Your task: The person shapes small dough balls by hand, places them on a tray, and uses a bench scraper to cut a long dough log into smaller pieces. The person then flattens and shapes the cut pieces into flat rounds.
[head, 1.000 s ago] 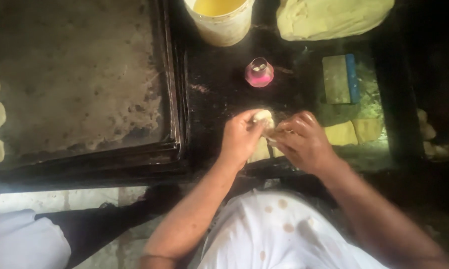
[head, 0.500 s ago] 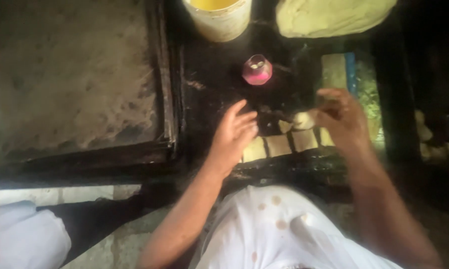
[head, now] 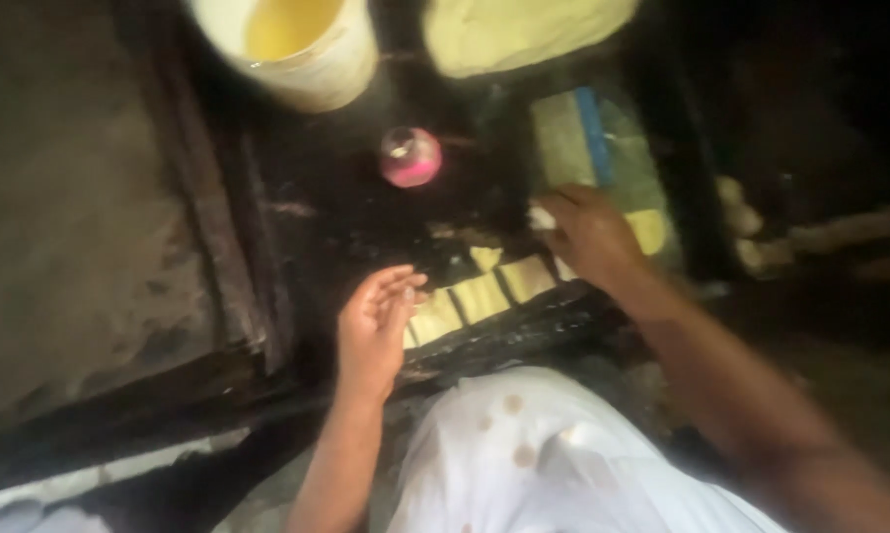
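Pinching a small pale dough lump [head: 542, 218], the right hand [head: 588, 235] hovers above cut dough squares [head: 484, 294]; the left hand [head: 374, 328] rests beside them, fingers loosely spread, holding nothing.

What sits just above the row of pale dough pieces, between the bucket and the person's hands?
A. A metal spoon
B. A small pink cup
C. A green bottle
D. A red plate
B: a small pink cup stands on the dark surface below the white bucket, above the dough pieces that lie between the left hand and right hand.
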